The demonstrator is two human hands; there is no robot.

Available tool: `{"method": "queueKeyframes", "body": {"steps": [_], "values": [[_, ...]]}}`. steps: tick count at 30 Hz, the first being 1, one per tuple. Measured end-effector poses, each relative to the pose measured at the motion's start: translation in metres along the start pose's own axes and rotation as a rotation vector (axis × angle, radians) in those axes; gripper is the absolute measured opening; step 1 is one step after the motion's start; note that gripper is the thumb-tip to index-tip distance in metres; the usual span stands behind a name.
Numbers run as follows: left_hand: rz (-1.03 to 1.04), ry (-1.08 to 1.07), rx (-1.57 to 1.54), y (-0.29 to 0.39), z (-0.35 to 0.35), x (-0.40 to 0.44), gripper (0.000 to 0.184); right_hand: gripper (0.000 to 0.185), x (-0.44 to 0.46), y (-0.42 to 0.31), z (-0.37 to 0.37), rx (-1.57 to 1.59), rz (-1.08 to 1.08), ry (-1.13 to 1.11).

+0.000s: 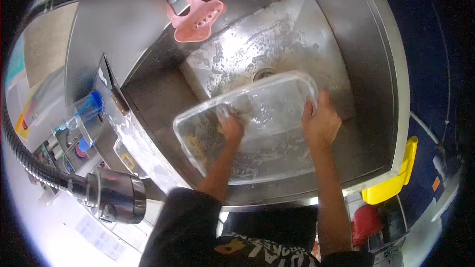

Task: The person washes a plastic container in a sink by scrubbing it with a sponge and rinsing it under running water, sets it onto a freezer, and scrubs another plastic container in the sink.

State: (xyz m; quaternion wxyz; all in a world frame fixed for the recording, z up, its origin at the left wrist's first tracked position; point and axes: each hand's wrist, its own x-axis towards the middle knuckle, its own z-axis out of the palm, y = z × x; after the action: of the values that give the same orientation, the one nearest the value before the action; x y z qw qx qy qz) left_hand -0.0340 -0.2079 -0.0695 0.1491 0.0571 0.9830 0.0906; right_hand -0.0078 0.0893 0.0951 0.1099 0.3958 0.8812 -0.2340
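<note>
A large clear plastic container, rectangular with rounded corners, is tilted in the metal sink. Its inside looks wet, with whitish suds smeared over it. My right hand grips the container's right rim, thumb and fingers closed around the edge. Over the left part of the container is my left hand, its fingers bent together against the plastic. Something pale shows at those fingertips, too blurred to name. Just beyond the far rim, the drain is partly visible.
A pink perforated sink caddy hangs at the back. The flexible-hose tap head juts in at lower left. A blue-capped clear bottle stands beyond the left sink wall. Something yellow is outside the right front edge.
</note>
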Motion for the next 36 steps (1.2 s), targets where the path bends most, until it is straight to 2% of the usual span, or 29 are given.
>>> {"method": "queueKeyframes", "body": {"steps": [1,6,7,9,10,11,13,14,15,17,19,20,21,22,24,25,27,28,29,31,32,34,35,36], "values": [[-0.173,-0.08,-0.043,0.008,0.02,-0.015,0.066,0.029,0.0,0.001,0.0,0.017,-0.011,0.033],[-0.197,-0.022,0.145,0.068,0.044,-0.007,0.065,0.024,0.002,-0.001,-0.004,0.028,-0.062,0.051],[-0.184,-0.19,-0.082,0.082,0.054,0.0,0.063,0.024,0.002,-0.002,-0.005,0.026,-0.057,0.033],[0.018,-0.403,-0.268,0.119,0.071,0.007,0.059,0.024,0.002,-0.002,-0.004,0.006,-0.056,0.035],[0.196,-0.453,-0.223,0.139,0.074,0.006,0.056,0.025,0.002,-0.002,-0.004,-0.018,-0.044,0.027],[0.188,-0.445,-0.229,0.155,0.064,0.006,0.056,0.025,0.002,-0.002,-0.003,-0.02,-0.057,0.027],[0.387,-0.312,-0.668,0.183,0.038,0.006,0.044,0.025,0.003,-0.001,-0.003,0.003,-0.069,0.056],[0.376,-0.305,-0.665,0.175,0.036,0.007,0.044,0.025,0.004,0.0,-0.003,0.006,-0.08,0.049],[0.637,-0.241,-0.446,0.154,0.035,0.008,0.038,0.025,0.004,0.001,-0.002,-0.002,-0.081,0.047],[0.882,-0.181,-0.213,0.114,0.034,0.013,0.032,0.025,0.004,0.003,-0.001,-0.009,-0.082,0.038],[0.598,-0.385,-0.095,0.072,0.04,0.021,0.028,0.024,0.004,0.006,0.002,0.04,-0.105,0.055],[0.441,-0.359,-0.22,0.052,0.031,0.024,0.029,0.024,0.003,0.006,0.0,0.036,-0.108,0.05],[0.307,-0.291,0.081,0.035,0.023,0.029,0.032,0.023,0.004,0.002,-0.001,0.034,-0.09,0.039],[0.149,-0.011,0.029,0.023,0.011,0.027,0.031,0.023,0.005,0.0,-0.002,0.034,-0.067,0.027],[-0.024,0.255,-0.02,0.023,0.008,0.017,0.032,0.023,0.003,0.0,-0.006,0.047,-0.084,0.02],[-0.203,0.244,-0.084,0.037,0.019,0.02,0.031,0.023,0.003,-0.001,-0.006,0.067,-0.102,0.023],[-0.238,0.144,-0.008,0.073,0.051,0.025,0.028,0.024,0.004,-0.002,-0.005,0.051,-0.082,-0.001],[-0.095,0.054,0.132,0.096,0.077,0.023,0.025,0.024,0.005,-0.002,-0.005,0.044,-0.07,-0.01],[0.066,0.056,0.044,0.12,0.101,0.018,0.024,0.024,0.006,-0.003,-0.005,0.037,-0.058,-0.02],[0.189,-0.278,-0.191,0.176,0.073,0.021,0.04,0.024,0.005,-0.004,-0.005,0.009,-0.062,0.001],[0.187,-0.274,-0.19,0.179,0.059,0.027,0.04,0.024,0.006,-0.004,-0.004,0.011,-0.066,0.002],[0.204,-0.482,-0.173,0.165,0.033,0.03,0.042,0.024,0.004,0.0,-0.004,0.036,-0.109,0.021],[0.326,-0.307,0.018,0.127,0.05,0.027,0.042,0.024,0.005,0.0,-0.004,0.038,-0.11,0.017],[0.156,-0.427,0.138,0.084,0.069,0.032,0.039,0.024,0.005,-0.001,-0.005,0.042,-0.092,-0.002]]}}
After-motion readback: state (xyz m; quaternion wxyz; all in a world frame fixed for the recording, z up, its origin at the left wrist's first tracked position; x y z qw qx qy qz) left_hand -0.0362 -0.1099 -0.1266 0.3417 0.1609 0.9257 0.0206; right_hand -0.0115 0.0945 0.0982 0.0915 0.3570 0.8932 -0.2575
